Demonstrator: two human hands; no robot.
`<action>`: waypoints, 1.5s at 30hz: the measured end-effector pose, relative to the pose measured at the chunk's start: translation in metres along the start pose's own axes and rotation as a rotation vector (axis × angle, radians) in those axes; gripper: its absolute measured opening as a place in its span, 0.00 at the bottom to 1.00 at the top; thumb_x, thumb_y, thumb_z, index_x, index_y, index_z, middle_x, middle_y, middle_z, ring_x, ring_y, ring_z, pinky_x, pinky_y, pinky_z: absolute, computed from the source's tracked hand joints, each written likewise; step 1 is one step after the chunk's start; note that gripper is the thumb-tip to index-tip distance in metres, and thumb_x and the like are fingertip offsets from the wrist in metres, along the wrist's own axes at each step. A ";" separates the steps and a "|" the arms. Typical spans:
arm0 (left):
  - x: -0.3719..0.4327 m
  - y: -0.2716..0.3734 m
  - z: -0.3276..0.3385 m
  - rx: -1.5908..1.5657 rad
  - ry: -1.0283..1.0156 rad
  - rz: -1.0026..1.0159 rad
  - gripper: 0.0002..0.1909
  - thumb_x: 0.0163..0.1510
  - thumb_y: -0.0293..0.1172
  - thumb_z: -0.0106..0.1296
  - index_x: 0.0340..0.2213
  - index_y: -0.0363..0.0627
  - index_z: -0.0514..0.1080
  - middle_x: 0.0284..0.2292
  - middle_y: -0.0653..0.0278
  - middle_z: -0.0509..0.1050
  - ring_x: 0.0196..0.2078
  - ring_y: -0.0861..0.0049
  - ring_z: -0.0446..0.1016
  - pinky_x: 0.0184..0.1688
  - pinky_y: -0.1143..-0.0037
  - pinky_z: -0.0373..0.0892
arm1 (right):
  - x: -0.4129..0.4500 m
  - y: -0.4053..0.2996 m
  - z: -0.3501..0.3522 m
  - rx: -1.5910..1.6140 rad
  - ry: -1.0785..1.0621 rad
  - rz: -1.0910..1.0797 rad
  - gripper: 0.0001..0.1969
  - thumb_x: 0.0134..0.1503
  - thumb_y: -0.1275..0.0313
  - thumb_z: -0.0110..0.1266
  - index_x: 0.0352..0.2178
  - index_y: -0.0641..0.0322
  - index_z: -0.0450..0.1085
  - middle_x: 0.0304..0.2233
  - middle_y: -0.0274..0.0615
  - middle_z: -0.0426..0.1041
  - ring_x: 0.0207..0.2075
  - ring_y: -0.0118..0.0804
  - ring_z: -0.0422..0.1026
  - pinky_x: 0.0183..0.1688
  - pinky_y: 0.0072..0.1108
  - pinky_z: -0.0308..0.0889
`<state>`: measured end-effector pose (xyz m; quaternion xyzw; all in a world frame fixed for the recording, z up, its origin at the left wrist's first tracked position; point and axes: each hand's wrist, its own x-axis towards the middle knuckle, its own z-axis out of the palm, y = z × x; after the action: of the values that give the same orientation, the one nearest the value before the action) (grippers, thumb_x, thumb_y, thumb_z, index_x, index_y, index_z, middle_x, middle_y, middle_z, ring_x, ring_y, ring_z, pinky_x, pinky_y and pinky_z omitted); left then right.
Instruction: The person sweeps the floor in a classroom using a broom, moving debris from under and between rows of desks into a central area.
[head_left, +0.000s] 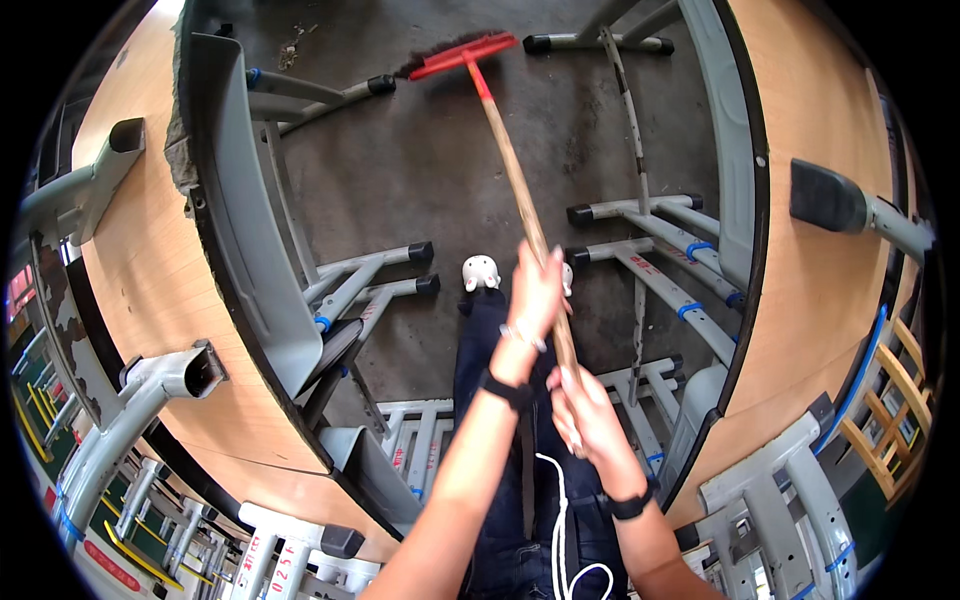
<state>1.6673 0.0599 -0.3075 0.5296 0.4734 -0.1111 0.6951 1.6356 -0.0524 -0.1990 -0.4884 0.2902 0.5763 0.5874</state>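
Note:
A long wooden handle runs down the middle of the view from a red broom head (466, 56) with dark bristles, which rests on the dark floor (420, 165) ahead of my feet. My left hand (536, 292) grips the broom's handle (514, 172) around its middle part, with a bracelet and a black band on the wrist. Lower down, close to the handle's end, my right hand (589, 416) is closed around it, a black band on that wrist too. A white cord (559, 517) hangs in front of my dark trousers.
Wooden-topped desks (247, 382) (810, 300) line both sides, with upturned metal-legged seats on them. Grey metal desk feet (405, 253) reach into the aisle from the left, and others (600, 212) from the right. Small debris (289, 52) lies on the floor at the upper left.

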 end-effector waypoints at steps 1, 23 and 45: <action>0.027 -0.012 -0.011 0.174 0.046 0.161 0.14 0.49 0.36 0.40 0.30 0.37 0.54 0.11 0.64 0.61 0.09 0.77 0.62 0.09 0.78 0.62 | 0.016 -0.002 0.009 0.011 -0.020 -0.029 0.12 0.54 0.63 0.34 0.25 0.61 0.56 0.06 0.28 0.51 0.03 0.18 0.49 0.04 0.11 0.48; -0.118 0.000 -0.037 0.577 -0.075 0.061 0.21 0.45 0.30 0.40 0.39 0.31 0.51 0.16 0.42 0.66 0.21 0.51 0.67 0.21 0.63 0.65 | 0.051 0.059 -0.050 -0.072 -0.079 0.171 0.26 0.49 0.47 0.29 0.26 0.58 0.63 0.20 0.33 0.68 0.20 0.26 0.68 0.23 0.15 0.64; -0.010 0.028 -0.049 0.028 -0.908 -0.121 0.43 0.41 0.29 0.50 0.51 0.43 0.33 0.23 0.60 0.65 0.15 0.80 0.67 0.19 0.81 0.66 | 0.261 -0.080 -0.107 0.031 0.569 -0.546 0.10 0.41 0.67 0.52 0.15 0.61 0.62 0.11 0.35 0.62 0.12 0.27 0.62 0.15 0.16 0.57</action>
<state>1.6538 0.1090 -0.2819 0.4081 0.1495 -0.3788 0.8171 1.7796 -0.0353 -0.4541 -0.6789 0.3094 0.2361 0.6225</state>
